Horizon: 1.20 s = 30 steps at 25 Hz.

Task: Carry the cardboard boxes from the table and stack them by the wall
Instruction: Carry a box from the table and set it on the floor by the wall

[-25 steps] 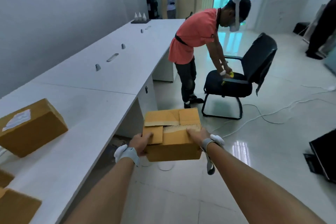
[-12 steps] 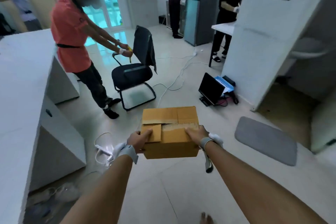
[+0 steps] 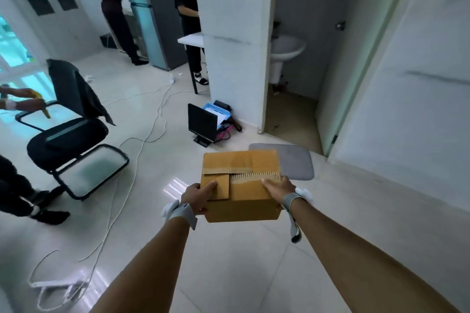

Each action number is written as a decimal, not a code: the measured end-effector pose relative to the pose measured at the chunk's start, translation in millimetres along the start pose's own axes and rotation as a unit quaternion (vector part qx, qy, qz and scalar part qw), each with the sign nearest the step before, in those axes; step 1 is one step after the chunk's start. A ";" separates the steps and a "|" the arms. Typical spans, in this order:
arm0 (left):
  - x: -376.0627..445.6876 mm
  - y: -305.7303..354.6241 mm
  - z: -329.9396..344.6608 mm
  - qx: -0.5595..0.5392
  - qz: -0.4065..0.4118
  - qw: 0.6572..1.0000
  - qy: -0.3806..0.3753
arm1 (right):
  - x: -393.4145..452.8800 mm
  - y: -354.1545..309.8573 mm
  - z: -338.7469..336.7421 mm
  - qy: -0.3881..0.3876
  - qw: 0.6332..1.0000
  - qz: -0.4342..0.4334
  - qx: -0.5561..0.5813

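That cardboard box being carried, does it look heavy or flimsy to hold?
The cardboard box probably isn't heavy: the left hand and right hand hold it out in front with arms extended. It seems stiff, since its sides stay square. The top flaps look torn and overlapped, so they might lift if grabbed there.

black chair (image 3: 68,134), monitor (image 3: 202,122), grey mat (image 3: 297,162)

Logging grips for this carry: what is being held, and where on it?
The cardboard box, gripped at its near corners: left hand one side, right hand the other.
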<state>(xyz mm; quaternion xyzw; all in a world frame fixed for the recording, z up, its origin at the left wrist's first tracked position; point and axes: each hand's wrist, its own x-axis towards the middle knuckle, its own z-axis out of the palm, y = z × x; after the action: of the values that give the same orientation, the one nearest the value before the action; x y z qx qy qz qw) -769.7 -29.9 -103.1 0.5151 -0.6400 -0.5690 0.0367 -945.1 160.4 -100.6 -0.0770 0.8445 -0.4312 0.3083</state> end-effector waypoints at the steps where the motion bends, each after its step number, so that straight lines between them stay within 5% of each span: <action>1: 5.1 10.2 23.9 0.003 -0.001 1.000 -0.008 | 11.2 10.3 -20.1 0.007 1.000 0.002 0.006; 11: 34.2 142.7 287.2 0.085 0.022 0.992 -0.086 | 130.7 97.1 -252.5 0.076 0.994 0.077 0.017; 30: 186.9 363.5 642.1 0.220 0.097 0.925 -0.294 | 318.7 170.2 -509.4 0.238 0.939 0.239 0.075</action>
<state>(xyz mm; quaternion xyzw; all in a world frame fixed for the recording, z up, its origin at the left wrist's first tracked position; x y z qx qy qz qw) -1487.9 217.8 -150.0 0.2555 -0.7776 -0.5336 -0.2126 -1475.5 485.8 -154.2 0.2550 0.8518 -0.4130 0.1972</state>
